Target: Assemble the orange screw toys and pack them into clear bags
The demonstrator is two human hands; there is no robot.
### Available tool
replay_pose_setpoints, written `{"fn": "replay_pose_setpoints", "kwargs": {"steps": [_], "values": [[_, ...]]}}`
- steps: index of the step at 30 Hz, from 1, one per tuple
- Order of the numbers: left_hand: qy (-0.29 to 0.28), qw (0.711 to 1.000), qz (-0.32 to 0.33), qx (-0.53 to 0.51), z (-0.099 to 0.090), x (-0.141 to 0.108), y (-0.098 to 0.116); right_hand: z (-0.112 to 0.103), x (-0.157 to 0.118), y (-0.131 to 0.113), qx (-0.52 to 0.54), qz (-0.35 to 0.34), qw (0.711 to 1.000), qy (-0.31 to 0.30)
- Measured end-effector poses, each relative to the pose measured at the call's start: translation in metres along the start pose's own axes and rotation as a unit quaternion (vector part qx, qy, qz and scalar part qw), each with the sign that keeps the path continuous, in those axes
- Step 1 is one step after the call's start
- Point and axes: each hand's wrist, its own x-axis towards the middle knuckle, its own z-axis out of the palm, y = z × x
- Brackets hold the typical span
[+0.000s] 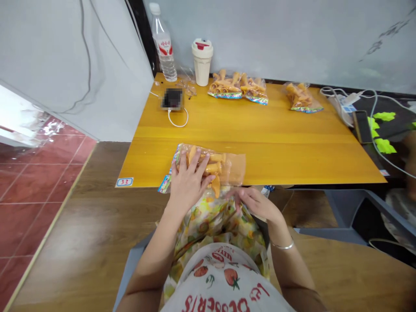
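Observation:
A clear plastic bag (235, 169) with a colourful printed header lies at the table's front edge. Several orange plastic pieces (212, 168) with flared ends are inside it, and one orange piece (215, 186) hangs at the edge. My left hand (188, 180) rests on the bag with fingers spread flat over the pieces. Just below the table edge, above my lap, my right hand (258, 203) has its fingers stretched leftward and apart, partly blurred. I see nothing held in it.
On the wooden table (260, 138) stand a water bottle (165, 47) and a white cup (202, 63). Filled bags (225, 85) and another bag (300, 97) lie at the back. A blurred device (172, 99) has a white cable. At right are a phone (362, 126) and yellow-green pieces (385, 146).

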Motion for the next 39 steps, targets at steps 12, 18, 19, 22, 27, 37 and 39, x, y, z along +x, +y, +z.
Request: {"fn": "replay_pose_setpoints", "kwargs": {"steps": [12,18,19,22,27,37,39], "values": [[-0.005,1.0,-0.015,0.003,-0.027,0.026,0.002,0.056,-0.01,0.04,0.164,0.017,0.983,0.084],[-0.117,0.993,0.025,0.014,-0.008,0.069,0.01,0.096,0.016,0.026,0.3,0.006,0.937,0.181],[-0.122,0.992,0.03,0.015,-0.004,0.07,0.014,0.1,0.02,0.023,0.319,0.015,0.927,0.196],[-0.094,0.995,0.037,0.011,-0.001,0.065,0.022,0.103,0.027,0.017,0.361,0.051,0.906,0.212],[0.005,0.995,0.046,-0.091,-0.007,0.06,0.023,0.078,0.014,0.007,0.339,0.075,0.914,0.209],[0.187,0.92,0.19,-0.289,0.015,0.093,0.0,-0.036,0.026,-0.001,-0.246,-0.208,0.879,0.352],[0.142,0.936,0.205,-0.249,0.019,0.09,-0.014,-0.043,0.034,0.018,-0.302,-0.214,0.875,0.311]]}}
